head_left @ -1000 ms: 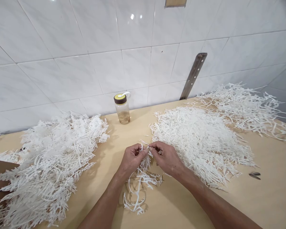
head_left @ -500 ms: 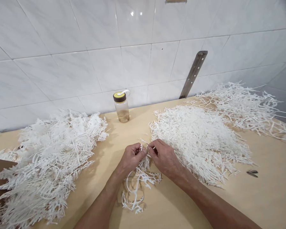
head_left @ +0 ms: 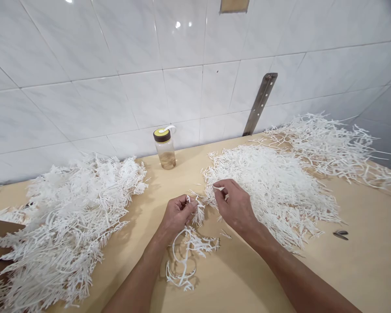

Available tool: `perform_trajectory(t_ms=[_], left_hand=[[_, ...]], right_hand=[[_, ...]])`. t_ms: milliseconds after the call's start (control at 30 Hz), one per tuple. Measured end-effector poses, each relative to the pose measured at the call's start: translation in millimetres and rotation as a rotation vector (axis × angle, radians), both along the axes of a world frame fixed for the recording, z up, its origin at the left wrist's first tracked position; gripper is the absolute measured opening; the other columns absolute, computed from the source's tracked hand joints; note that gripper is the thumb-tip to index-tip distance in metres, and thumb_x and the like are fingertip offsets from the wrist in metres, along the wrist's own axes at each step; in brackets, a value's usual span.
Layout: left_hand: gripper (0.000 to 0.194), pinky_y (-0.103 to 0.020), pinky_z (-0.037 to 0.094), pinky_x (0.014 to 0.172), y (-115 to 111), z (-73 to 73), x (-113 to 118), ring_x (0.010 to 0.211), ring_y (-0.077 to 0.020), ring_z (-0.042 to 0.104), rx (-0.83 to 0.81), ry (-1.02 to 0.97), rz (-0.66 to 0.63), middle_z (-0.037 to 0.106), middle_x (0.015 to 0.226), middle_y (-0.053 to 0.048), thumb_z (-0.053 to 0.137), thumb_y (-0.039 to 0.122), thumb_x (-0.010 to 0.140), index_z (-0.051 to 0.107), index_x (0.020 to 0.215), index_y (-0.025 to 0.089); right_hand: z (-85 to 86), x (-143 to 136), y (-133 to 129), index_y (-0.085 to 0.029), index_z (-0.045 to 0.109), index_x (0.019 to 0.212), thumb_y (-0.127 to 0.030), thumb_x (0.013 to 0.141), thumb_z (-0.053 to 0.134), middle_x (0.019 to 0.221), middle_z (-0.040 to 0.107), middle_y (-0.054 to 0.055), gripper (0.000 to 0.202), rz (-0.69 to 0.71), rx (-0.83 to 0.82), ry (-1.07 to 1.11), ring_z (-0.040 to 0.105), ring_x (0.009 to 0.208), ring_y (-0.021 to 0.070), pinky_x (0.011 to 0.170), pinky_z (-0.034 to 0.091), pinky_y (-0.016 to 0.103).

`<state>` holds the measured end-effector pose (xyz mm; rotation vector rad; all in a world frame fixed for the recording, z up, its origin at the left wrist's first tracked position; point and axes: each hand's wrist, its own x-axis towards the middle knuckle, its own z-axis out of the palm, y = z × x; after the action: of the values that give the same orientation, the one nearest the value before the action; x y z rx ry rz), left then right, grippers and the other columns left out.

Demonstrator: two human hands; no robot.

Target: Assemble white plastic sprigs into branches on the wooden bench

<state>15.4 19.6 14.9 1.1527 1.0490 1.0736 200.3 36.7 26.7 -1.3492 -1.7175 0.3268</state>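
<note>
My left hand (head_left: 178, 213) is closed, pinching a white branched plastic stem (head_left: 199, 213) whose fine twigs fan out to the right of the fingertips. My right hand (head_left: 235, 203) hovers at the left edge of a broad pile of small white plastic sprigs (head_left: 273, 187). Thumb and forefinger there come together around a small white sprig (head_left: 219, 188), partly hidden by the fingers. On the table below my left hand lies a loose, curling white branched strand (head_left: 184, 261).
A clear bottle with a yellow and black lid (head_left: 164, 150) stands near the tiled wall. Larger white branched pieces (head_left: 71, 217) are heaped at left, bare longer stems (head_left: 339, 148) at back right. Small thread snips (head_left: 340, 234) lie at right. A metal bracket (head_left: 260, 104) leans on the wall.
My right hand has moved right and slightly up, away from my left hand, to the sprig pile. The left hand keeps its pinch on the stem. The view has shifted slightly.
</note>
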Motion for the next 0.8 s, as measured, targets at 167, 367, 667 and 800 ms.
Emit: perform_trajectory(t_ms=[167, 367, 667, 800], left_hand=[[0.04, -0.02, 0.027, 0.041, 0, -0.9, 1, 0.04, -0.0055, 0.035, 0.002, 0.042, -0.01, 0.045, 0.052, 0.006, 0.073, 0.052, 0.075, 0.06, 0.073, 0.014], [0.032, -0.02, 0.032, 0.047, 1, -7.9, 3, 0.048, -0.0073, 0.041, 0.047, 0.122, 0.03, 0.049, 0.057, 0.004, 0.071, 0.045, 0.078, 0.063, 0.075, 0.014], [0.028, -0.022, 0.032, 0.052, -1, -12.2, 8, 0.054, -0.0097, 0.04, 0.157, 0.287, 0.082, 0.046, 0.059, 0.004, 0.063, 0.04, 0.082, 0.056, 0.069, 0.017], [0.028, -0.023, 0.028, 0.052, -2, -11.7, 8, 0.055, -0.0096, 0.035, 0.179, 0.356, 0.038, 0.04, 0.059, 0.005, 0.06, 0.038, 0.085, 0.051, 0.067, 0.018]], right_hand=[[5.4, -11, -9, -0.019, 0.071, 0.087, -0.035, 0.091, 0.051, 0.072, 0.069, 0.002, 0.025, 0.247, -0.356, 0.025, 0.06, 0.059, 0.015, 0.056, 0.044, 0.026], [8.6, -13, -10, -0.02, 0.072, 0.083, -0.034, 0.087, 0.054, 0.07, 0.069, 0.0, 0.024, 0.248, -0.498, 0.058, 0.054, 0.046, 0.0117, 0.05, 0.042, 0.026], [0.7, -13, -11, -0.02, 0.07, 0.082, -0.023, 0.086, 0.056, 0.073, 0.07, 0.001, 0.015, 0.17, -0.316, -0.114, 0.062, 0.064, 0.0158, 0.062, 0.044, 0.027], [-5.7, -13, -11, -0.019, 0.063, 0.08, -0.017, 0.088, 0.053, 0.081, 0.069, 0.003, 0.013, 0.177, -0.191, -0.203, 0.062, 0.072, 0.0168, 0.066, 0.042, 0.028]])
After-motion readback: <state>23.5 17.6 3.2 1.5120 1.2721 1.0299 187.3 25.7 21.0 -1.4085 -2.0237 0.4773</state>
